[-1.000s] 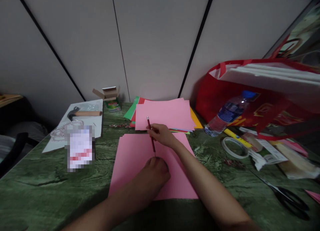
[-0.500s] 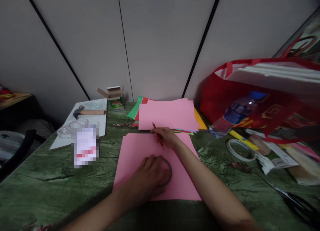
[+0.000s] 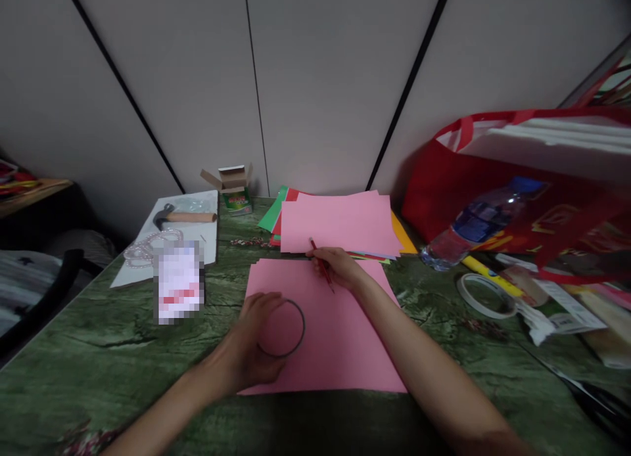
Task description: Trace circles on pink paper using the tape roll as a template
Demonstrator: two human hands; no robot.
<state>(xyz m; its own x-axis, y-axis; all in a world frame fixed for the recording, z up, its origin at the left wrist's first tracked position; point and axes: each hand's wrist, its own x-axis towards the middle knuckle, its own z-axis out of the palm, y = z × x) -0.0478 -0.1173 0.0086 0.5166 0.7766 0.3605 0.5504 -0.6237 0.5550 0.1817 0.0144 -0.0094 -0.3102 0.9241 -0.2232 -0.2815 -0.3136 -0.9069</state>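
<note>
My left hand [image 3: 256,341] curves around the left side of a thin dark ring [image 3: 303,326] on the pink paper sheets [image 3: 345,351]. Pink shows through the middle of the ring. Fingers and thumb grip its edge; whether it lies flat on the paper I cannot tell. Between the fingers of my right hand [image 3: 338,265] is a red pencil [image 3: 323,267], tilted, its tip pointing down toward the upper part of the sheets. Behind them lies a stack of coloured paper [image 3: 340,223], pink on top.
To the left are a claw hammer [image 3: 192,217] on a white board, a blurred-out phone-like item [image 3: 178,282] and an opened small box [image 3: 236,196]. On the right stand a red bag [image 3: 428,186] and a bottle [image 3: 473,226], with a tape roll [image 3: 486,296] and scissors [image 3: 591,400] nearer.
My left hand has slid the ring leftward across the pink paper, and its fingers now sit at the ring's left side rather than over it. My right hand keeps holding the pencil.
</note>
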